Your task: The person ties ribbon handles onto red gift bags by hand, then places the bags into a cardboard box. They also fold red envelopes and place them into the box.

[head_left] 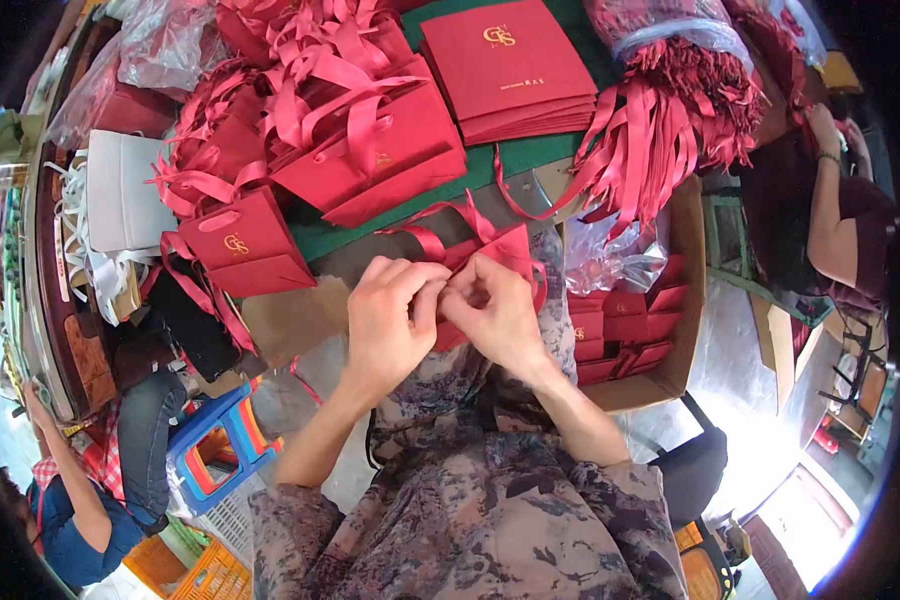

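Note:
A small red paper gift bag [511, 251] rests over my lap, partly covered by my fingers. My left hand [394, 312] is closed in a pinch at the bag's near side. Right beside it, my right hand [497, 312] pinches too, and the fingertips of both hands almost meet. The exact bit of bag or ribbon between the fingertips is hidden. A red ribbon [426, 240] loops out beyond my left hand onto the table edge. Left of my hands a finished-looking red bag [242, 243] with gold letters lies tilted on the table.
Red bags with ribbon handles [400, 150] pile up on the green table. Flat red bags [510, 65] are stacked at the back, beside a ribbon bundle [650, 140]. A cardboard box [685, 330] holds red bags at right. Stools [220, 440] and other people flank me.

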A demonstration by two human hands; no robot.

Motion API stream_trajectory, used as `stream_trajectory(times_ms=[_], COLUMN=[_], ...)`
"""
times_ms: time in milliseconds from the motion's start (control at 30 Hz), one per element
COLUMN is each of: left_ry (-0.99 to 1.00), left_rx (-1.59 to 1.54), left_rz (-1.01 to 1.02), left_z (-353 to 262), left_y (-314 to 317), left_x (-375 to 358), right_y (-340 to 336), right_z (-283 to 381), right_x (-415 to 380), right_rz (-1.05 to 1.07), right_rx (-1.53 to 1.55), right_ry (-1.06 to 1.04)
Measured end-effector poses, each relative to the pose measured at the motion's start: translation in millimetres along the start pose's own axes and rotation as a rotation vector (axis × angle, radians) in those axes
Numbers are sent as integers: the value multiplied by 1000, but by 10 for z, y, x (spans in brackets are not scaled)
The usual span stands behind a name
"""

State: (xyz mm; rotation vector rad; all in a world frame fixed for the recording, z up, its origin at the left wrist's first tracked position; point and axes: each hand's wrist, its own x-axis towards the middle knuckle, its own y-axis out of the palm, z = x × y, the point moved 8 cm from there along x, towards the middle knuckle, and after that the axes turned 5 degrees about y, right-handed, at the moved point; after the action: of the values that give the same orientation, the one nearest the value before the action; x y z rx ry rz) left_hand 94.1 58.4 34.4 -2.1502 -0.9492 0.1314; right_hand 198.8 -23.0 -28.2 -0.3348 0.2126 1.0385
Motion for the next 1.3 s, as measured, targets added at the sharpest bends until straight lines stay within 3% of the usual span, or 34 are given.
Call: stream_trajectory(times_ms=[133, 233, 333, 367, 433, 600, 833, 933, 1000, 1067, 1167, 1300], left_ry=[-25, -22, -5, -2, 5, -35, -49, -74, -69, 47, 192, 314], left_rx=[-40, -13, 8, 2, -9, -72, -90, -89, -65, -18, 22, 85], left_rz=[31, 16, -12, -26, -36, -27, 44, 29, 0, -120, -190, -171], left_z=[63, 46, 11, 1, -17, 78, 87, 117, 115, 50, -48, -139], left_y=[56, 46, 31, 26, 15, -24, 23, 53, 99, 86, 76, 60], left_x=[-40, -33, -36, -44, -71, -64, -93, -120, -164, -212, -277, -309], right_y=[11, 99, 130, 88, 4, 36, -46, -181, -331, -360, -85, 3], right_z=[64, 309, 323, 366, 210, -62, 131, 396, 687, 716, 602, 625], right_x=[-25, -104, -65, -64, 13, -27, -84, -83, -79, 38, 162, 305], right_rz=[32, -119, -83, -84, 89, 25, -84, -15, -139, -95, 296, 440], right_rx=[-138, -566, -622, -625, -293, 78, -102, -218, -478, -455, -644, -686], right_ry=[-29, -364, -386, -389, 1, 35, -131, -269, -462, -432, -559, -521])
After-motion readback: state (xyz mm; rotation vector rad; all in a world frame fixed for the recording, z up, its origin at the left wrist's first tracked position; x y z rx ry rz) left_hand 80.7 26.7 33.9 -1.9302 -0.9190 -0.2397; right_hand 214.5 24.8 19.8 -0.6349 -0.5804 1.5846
